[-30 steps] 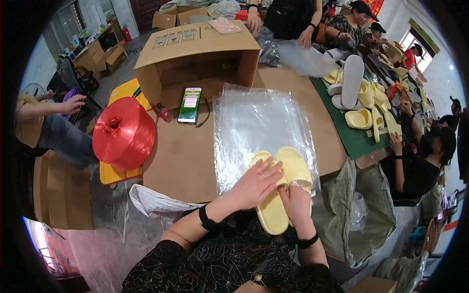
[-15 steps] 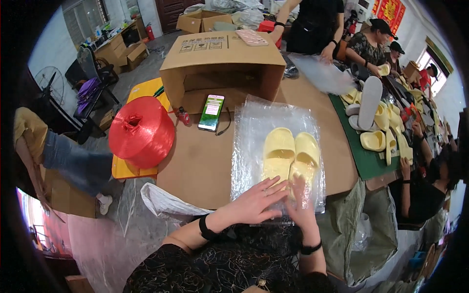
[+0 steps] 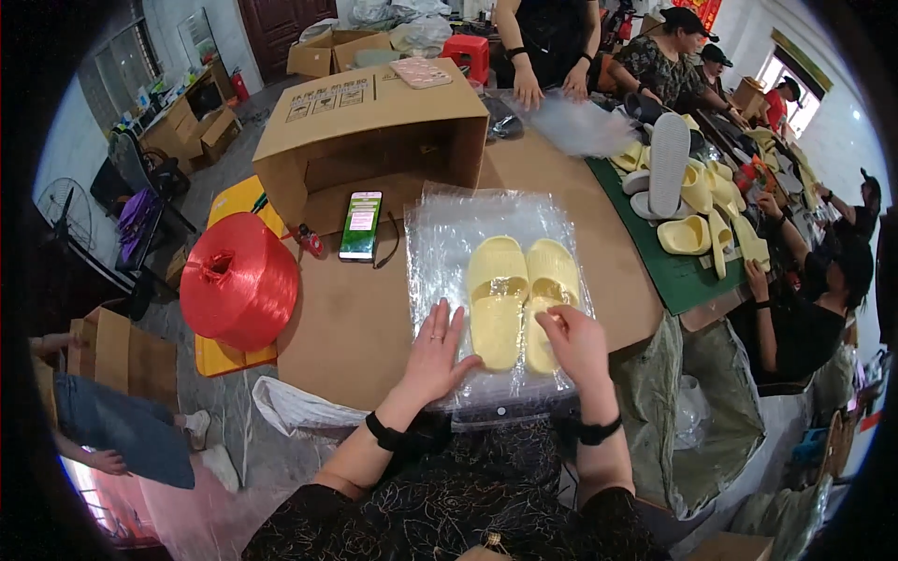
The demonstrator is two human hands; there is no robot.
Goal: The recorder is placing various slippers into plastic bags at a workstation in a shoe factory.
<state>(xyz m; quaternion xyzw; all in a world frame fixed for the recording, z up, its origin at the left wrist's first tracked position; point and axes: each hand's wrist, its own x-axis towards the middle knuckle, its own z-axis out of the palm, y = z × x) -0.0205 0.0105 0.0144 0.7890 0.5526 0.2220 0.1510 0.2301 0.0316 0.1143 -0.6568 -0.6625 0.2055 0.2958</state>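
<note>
Yellow slippers (image 3: 496,327) lying side by side, toes pointing away, seemingly inside clear plastic bag (image 3: 440,234) on brown table (image 3: 323,337). Left hand (image 3: 432,353) resting flat on bag, fingers extending, gripping nothing. Right hand (image 3: 575,344) resting half-curled at right slipper; cannot tell if pinching plastic. Phone (image 3: 360,226) lying beyond, cardboard box (image 3: 374,103) standing behind phone.
</note>
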